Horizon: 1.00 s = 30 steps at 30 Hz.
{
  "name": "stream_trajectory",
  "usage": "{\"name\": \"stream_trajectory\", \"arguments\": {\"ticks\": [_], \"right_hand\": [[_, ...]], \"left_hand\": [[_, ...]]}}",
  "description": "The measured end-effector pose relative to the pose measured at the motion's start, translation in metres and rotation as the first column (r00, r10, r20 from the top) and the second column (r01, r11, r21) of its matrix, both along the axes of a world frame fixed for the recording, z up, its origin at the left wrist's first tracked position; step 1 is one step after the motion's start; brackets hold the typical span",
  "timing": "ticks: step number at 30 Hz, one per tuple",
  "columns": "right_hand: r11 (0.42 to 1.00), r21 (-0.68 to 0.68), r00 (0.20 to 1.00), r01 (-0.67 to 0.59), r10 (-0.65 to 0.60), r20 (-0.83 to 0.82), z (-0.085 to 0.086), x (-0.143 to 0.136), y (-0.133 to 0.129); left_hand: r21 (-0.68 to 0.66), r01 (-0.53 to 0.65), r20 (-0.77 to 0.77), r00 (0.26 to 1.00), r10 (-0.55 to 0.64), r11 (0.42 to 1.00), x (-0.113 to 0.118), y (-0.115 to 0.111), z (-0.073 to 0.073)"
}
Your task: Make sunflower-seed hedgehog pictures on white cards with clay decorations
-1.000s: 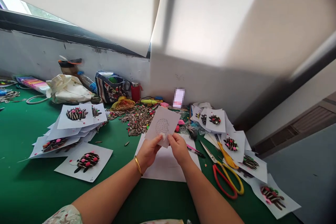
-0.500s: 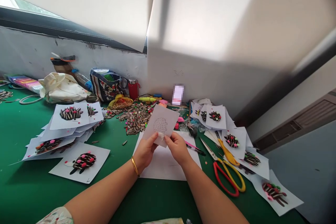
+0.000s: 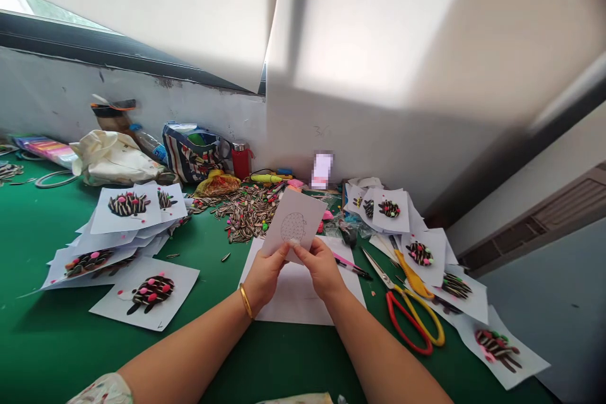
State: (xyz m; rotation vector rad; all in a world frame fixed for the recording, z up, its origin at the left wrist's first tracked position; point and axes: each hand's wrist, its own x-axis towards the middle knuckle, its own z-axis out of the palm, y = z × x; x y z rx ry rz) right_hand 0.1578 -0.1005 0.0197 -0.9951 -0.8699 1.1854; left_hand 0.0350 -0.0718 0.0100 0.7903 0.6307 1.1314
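A white card (image 3: 278,221) with a drawn scaly oval, like a hedgehog or turtle, is held up over the table's middle. My left hand (image 3: 266,274) grips its lower left edge, thumb on the front. On the lower right, my right hand (image 3: 324,268) pinches the same card, its thumb close to the left one. A small white lump (image 3: 294,242) shows between the thumb tips; what it is I cannot tell. Below my hands lies a larger white sheet (image 3: 303,303). Striped sunflower seeds (image 3: 249,214) are heaped behind the card, mixed with coloured bits.
Scissors (image 3: 398,303) with red and yellow handles lie right of the sheet, near pens (image 3: 353,266). Finished seed pictures are stacked at left (image 3: 125,218) and right (image 3: 419,254). Along the wall stand bags (image 3: 194,151), a red bottle (image 3: 241,161) and a blurred phone (image 3: 322,169).
My thumbs have come closer together over the white lump on the card. The card has shifted slightly to the right.
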Motion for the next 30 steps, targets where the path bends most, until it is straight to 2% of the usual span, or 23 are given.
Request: {"name": "stream_trajectory", "arguments": {"ticks": [7,14,21,30], "right_hand": [[0.997,-0.047,0.996,0.054,-0.057,-0.067,0.0,0.001,0.001],[0.995,-0.025,0.982,-0.095,0.089,-0.169,0.005,0.003,-0.002],[0.996,-0.034,0.98,-0.087,0.08,-0.182,-0.002,0.005,0.001],[0.985,0.004,0.97,-0.175,0.173,-0.173,0.006,0.007,-0.004]], "left_hand": [[0.053,-0.015,-0.116,0.993,0.021,0.998,-0.002,0.001,-0.008],[0.09,0.014,-0.178,0.984,0.002,0.996,-0.001,0.001,-0.009],[0.122,0.024,-0.258,0.966,0.008,0.992,-0.001,-0.002,-0.01],[0.112,0.024,-0.238,0.971,0.004,0.993,-0.003,0.0,-0.013]]}}
